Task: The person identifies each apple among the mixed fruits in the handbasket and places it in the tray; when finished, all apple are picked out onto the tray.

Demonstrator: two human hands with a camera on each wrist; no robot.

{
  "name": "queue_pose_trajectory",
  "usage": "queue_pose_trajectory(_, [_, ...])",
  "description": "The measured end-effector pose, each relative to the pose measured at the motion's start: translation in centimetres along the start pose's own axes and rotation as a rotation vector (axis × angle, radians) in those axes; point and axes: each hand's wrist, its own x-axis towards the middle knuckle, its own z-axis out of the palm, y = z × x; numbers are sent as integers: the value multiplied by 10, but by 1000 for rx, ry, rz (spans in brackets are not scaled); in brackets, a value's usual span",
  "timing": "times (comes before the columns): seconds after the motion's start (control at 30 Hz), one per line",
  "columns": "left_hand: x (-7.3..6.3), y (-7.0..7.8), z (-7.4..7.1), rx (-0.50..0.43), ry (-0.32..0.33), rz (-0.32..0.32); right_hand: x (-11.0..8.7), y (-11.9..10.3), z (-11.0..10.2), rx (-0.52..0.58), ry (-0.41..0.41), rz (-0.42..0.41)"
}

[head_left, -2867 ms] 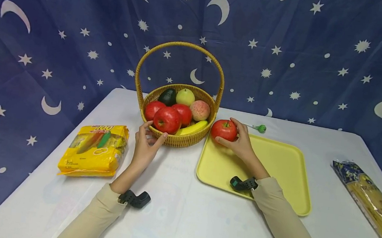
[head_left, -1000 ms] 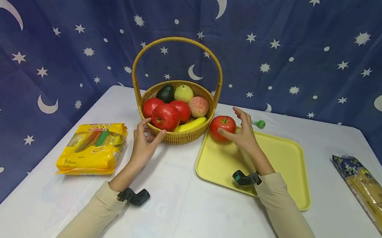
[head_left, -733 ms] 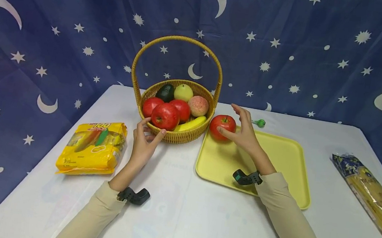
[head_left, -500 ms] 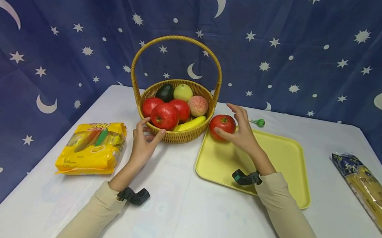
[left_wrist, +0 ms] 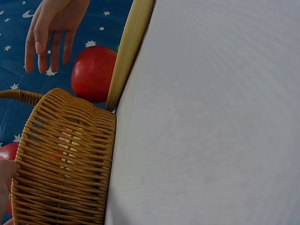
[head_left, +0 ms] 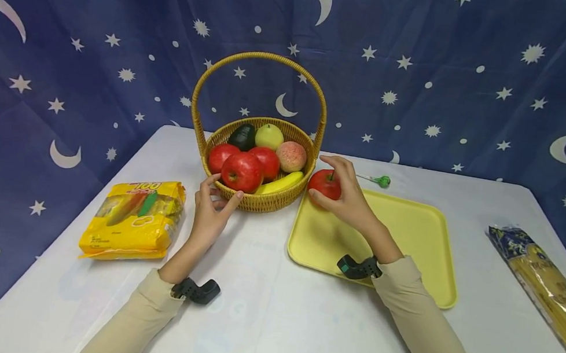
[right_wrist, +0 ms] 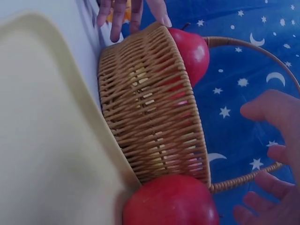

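Note:
In the head view, my left hand (head_left: 209, 212) is at the front left of the wicker basket (head_left: 280, 202), fingertips touching its rim beside a large red apple (head_left: 243, 172). The right wrist view shows the other fingers of that hand hanging outside the basket wall (right_wrist: 150, 108). A single red apple (head_left: 325, 186) sits at the back left corner of the yellow tray (head_left: 386, 235), close to the basket. My right hand (head_left: 346, 198) hovers around this apple with spread fingers. Both wrist views show a gap between these fingers and the apple (left_wrist: 93, 72).
The basket also holds two red apples, an avocado (head_left: 242, 137), a pear (head_left: 269, 137), a peach (head_left: 291, 157) and a banana (head_left: 282, 183). A yellow snack bag (head_left: 133, 220) lies left, a spaghetti pack (head_left: 548, 288) right. A green lollipop (head_left: 383, 181) lies behind the tray.
My right hand, which was close around the apple at first, spread its fingers and lifted slightly. It has since shifted left over the apple. The left hand and the basket stay in place.

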Motion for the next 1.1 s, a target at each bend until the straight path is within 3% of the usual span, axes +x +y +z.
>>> queue_pose_trajectory(0.3, [-2, -2, -2, 20, 9, -1, 6, -7, 13, 87, -97, -18])
queue_pose_trajectory(0.57, [0, -1, 0, 17, 5, 7, 10, -3, 18, 123, -88, -119])
queue_pose_trajectory(1.1, [1, -2, 1, 23, 10, 14, 19, -14, 43, 93, -210, -203])
